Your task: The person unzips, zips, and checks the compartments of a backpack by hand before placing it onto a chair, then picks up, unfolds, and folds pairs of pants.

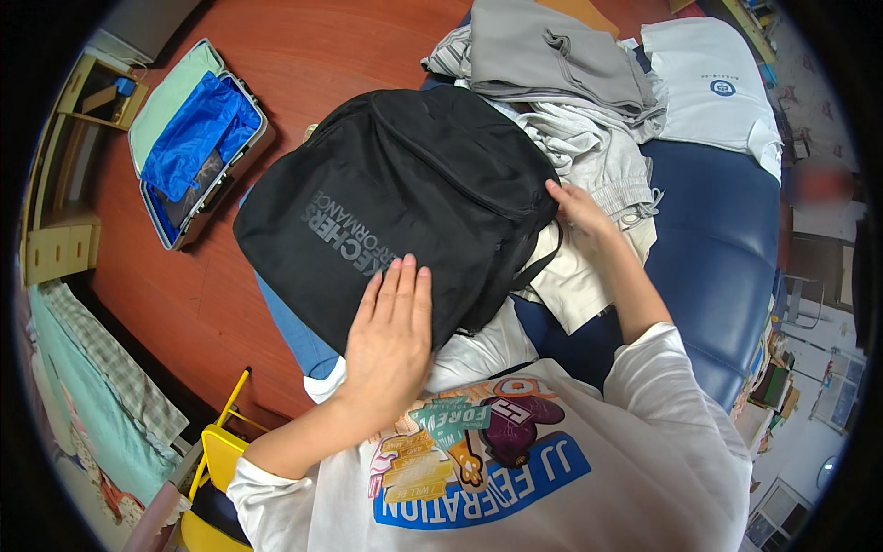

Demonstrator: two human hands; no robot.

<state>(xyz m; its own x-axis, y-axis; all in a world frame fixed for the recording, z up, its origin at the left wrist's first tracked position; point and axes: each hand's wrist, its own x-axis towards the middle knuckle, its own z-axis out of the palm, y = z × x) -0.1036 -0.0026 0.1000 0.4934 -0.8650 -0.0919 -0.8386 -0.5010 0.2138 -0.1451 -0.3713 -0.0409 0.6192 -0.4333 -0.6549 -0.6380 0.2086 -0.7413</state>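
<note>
A black backpack (405, 184) lies tilted in front of me, its printed front facing up and a zipped pocket along its far side. My left hand (394, 331) rests flat on the front panel, fingers stretched out. At the bag's right edge, my right hand (581, 210) grips the corner beside a dangling black strap (541, 262); part of its fingers is hidden. Blue fabric (299, 327) shows from under the backpack on the left. White cloth (483, 354) lies between the bag and my body.
Grey folded clothes (556, 60) and pale trousers (602, 170) are piled behind the bag. A white shirt (708, 83) lies on the dark blue padded seat (713, 248). On the red floor (221, 285) stands an open suitcase (198, 143); a yellow chair (223, 451) is at lower left.
</note>
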